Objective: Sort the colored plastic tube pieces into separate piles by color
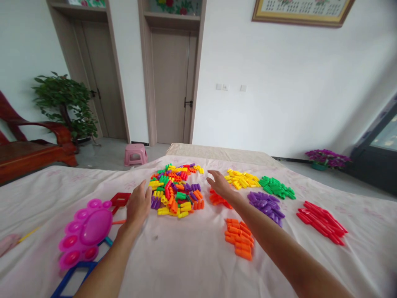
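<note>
A heap of mixed plastic pieces [178, 192], bullet-like tubes in red, orange, yellow, green and purple, lies on the cloth between my hands. My left hand [139, 203] rests at the heap's left side, fingers stretched forward, with nothing visible in it. My right hand [219, 184] is right of the heap, fingers apart and empty, above a small group of orange pieces [217, 198] that it partly covers. Sorted by colour around my right arm are yellow pieces [242, 179], green pieces [277, 187], purple pieces [266, 207], more orange pieces [239, 238] and long red pieces [322, 221].
Left of my left arm lie a pink paw-shaped toy [96, 225], a red frame-like piece [120, 199] and a blue frame [70, 279]. A pale cloth [173, 265] covers the surface. Beyond stand a pink stool [135, 154], a wooden chair [37, 145] and a potted plant [63, 99].
</note>
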Action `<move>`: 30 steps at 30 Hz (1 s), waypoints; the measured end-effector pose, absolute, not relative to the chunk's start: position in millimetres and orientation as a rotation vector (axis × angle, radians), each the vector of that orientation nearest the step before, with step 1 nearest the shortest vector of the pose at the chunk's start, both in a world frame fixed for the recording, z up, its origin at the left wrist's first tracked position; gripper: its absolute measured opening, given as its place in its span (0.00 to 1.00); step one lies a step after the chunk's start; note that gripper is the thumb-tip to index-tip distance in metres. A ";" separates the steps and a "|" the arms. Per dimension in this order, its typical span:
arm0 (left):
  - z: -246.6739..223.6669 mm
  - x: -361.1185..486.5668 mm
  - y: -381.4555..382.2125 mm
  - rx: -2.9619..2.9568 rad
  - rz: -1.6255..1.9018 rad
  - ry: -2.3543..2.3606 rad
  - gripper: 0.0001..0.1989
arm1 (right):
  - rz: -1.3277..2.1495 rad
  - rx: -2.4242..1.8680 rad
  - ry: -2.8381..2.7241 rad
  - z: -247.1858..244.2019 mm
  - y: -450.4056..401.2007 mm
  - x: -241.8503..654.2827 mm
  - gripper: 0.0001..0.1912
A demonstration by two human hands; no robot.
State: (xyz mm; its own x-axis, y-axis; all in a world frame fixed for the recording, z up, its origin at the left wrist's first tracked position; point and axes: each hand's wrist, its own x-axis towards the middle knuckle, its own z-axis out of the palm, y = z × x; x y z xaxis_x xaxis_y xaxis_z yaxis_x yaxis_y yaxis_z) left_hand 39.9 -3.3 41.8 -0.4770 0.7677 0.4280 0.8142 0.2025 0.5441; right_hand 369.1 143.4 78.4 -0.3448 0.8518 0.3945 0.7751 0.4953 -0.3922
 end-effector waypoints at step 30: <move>25.3 3.9 9.5 -1.655 -0.938 -2.564 0.26 | 0.199 -1.277 -2.365 51.3 260.5 262.0 0.17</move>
State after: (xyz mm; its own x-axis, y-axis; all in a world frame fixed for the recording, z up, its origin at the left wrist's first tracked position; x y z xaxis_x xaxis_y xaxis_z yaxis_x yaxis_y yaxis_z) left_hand 3.9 9.5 25.3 -0.4615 0.8473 0.2629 0.8171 0.2905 0.4980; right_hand 262.0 260.5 51.3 -0.4746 0.8228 0.3127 0.7591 0.5624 -0.3278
